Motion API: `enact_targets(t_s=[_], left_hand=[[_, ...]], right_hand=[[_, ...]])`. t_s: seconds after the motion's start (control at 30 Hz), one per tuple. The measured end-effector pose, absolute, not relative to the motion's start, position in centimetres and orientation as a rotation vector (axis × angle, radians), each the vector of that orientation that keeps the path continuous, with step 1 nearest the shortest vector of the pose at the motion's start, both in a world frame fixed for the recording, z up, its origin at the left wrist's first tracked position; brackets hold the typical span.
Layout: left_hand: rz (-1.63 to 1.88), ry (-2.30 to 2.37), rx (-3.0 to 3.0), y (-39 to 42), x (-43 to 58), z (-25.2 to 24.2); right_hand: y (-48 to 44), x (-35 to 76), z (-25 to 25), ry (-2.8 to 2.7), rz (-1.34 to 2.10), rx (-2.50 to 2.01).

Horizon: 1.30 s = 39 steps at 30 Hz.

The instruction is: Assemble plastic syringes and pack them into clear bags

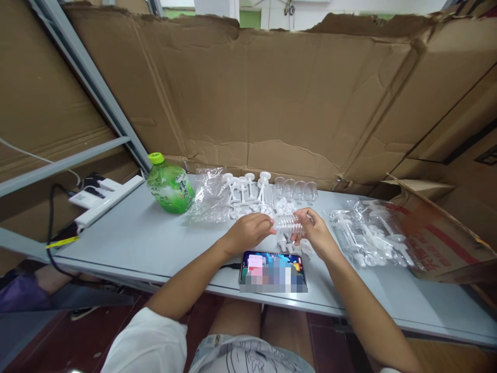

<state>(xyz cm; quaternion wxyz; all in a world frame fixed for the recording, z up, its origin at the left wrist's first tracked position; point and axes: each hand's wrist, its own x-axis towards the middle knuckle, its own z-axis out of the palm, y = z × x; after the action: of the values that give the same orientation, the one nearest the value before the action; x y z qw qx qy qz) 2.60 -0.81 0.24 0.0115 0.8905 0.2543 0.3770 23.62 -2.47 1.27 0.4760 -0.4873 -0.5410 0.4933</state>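
Observation:
Just above the phone, a clear ribbed plastic tube [288, 224] lies sideways between my two hands. My right hand [316, 235] has its thumb and fingers closed around the tube's right end. At the left end, my left hand [250, 232] is closed with its fingertips pinched together; whether they grip the tube or a small part beside it is hidden. Behind the hands stand several white plunger-like plastic pieces [264, 182]. Beside these is a row of clear ribbed tubes [300, 190]. Small white plastic parts [286, 206] are heaped around the held tube.
A phone [274, 272] with a lit screen lies near the table's front edge. At left are a green bottle [171, 185], a crumpled clear bag [209, 199] and a power strip [111, 202]. Bagged white parts [368, 233] and a cardboard box [446, 238] are on the right.

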Motion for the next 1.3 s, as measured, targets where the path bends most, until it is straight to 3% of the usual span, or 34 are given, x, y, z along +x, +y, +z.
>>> enact_targets(t_s=[0.23,0.4,0.63,0.9,1.13,1.3], left_hand=[[1.447,1.145,1.998,0.5,1.4,-0.2],[1.361,1.149,2.020,0.3,1.8,0.0],[1.265,1.127,2.095,-0.4,2.4,0.0],[1.243,1.021,1.847,-0.3,2.6,0.1],[1.035,0.756,1.676,-1.3,4.1,0.0],[0.880,0.772,1.876,-1.7,4.0,0.5]], right_hand=[[-4.6,25.5,2.8,-1.791,0.430,-1.135],[-8.5,24.3,2.0,-2.356,0.364,-1.041],[-10.6,22.1,-0.5,-2.532,0.287,-1.041],[-8.8,24.0,-0.6,-2.080,0.370,-1.216],[-5.5,23.7,0.0,-1.539,1.065,-1.303],[-5.2,22.4,0.3,-1.428,1.197,-1.094]])
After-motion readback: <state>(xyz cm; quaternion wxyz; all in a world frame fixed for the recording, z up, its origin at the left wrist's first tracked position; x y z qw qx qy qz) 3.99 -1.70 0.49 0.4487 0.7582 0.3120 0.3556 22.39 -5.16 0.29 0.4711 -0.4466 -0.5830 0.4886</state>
